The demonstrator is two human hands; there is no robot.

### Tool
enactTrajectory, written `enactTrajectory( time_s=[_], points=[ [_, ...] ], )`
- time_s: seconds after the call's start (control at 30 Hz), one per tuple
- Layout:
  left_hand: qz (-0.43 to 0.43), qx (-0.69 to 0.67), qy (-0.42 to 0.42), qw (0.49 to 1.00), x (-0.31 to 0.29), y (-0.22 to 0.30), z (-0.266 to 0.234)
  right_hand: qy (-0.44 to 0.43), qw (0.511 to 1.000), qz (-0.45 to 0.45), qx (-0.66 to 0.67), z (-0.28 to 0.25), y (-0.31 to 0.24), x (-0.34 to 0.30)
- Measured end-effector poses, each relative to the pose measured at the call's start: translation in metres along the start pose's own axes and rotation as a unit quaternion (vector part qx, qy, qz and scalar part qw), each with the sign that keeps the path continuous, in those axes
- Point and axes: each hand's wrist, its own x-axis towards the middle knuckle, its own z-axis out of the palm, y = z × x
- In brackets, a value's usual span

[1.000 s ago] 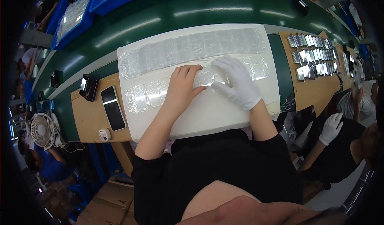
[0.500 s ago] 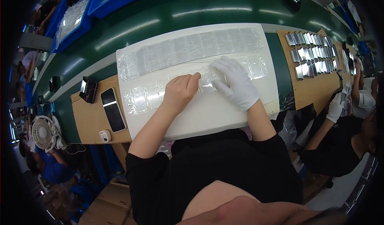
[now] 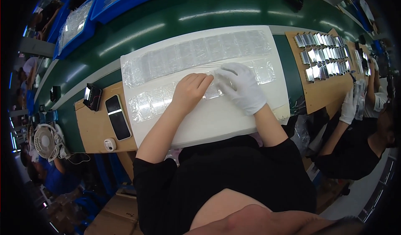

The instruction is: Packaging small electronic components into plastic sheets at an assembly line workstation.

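Note:
My bare left hand (image 3: pixel 190 89) is over the near row of clear plastic bags (image 3: pixel 146 102), its fingers curled and pressed together toward the thumb. What they pinch, if anything, is too small to make out. Close by on its right is my right hand (image 3: pixel 243 88) in a white glove, fingers bent and thumb standing apart. Its fingertips come near the left fingertips over the same row. A second row of flat clear bags (image 3: pixel 196 53) lies farther back. Both rows rest on a white padded board (image 3: pixel 209 126).
At left, a phone (image 3: pixel 118 117), a small white case (image 3: pixel 110 144) and a black box (image 3: pixel 92 97) lie on cardboard. Blue bins (image 3: pixel 77 30) stand at the back left. To the right, shiny metal pieces (image 3: pixel 323 55) cover cardboard near a co-worker's gloved hand (image 3: pixel 348 107).
My right hand has shifted slightly left, its fingertips drawing closer to my left hand. The left hand has turned a little, with its fingertips moving slightly right.

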Motion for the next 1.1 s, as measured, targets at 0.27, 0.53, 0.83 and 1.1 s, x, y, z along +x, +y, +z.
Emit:
enactTrajectory(
  time_s=[0.27,0.53,0.83,1.1],
  points=[
    [-0.132,-0.086,-0.053,0.986,-0.005,0.011,-0.002,0.017,0.994,-0.07,-0.087,0.017,0.008,0.005],
    [0.007,0.006,0.038,0.999,-0.01,0.0,0.001,0.033,0.994,-0.099,0.011,0.018,0.007,0.008],
    [-0.009,0.031,-0.075,0.997,-0.029,-0.011,-0.028,-0.162,0.984,-0.026,0.073,0.002,0.009,0.031],
    [-0.205,-0.103,-0.257,0.939,0.005,-0.002,-0.049,-0.003,0.981,0.102,0.162,-0.047,0.019,-0.002]
  ],
)
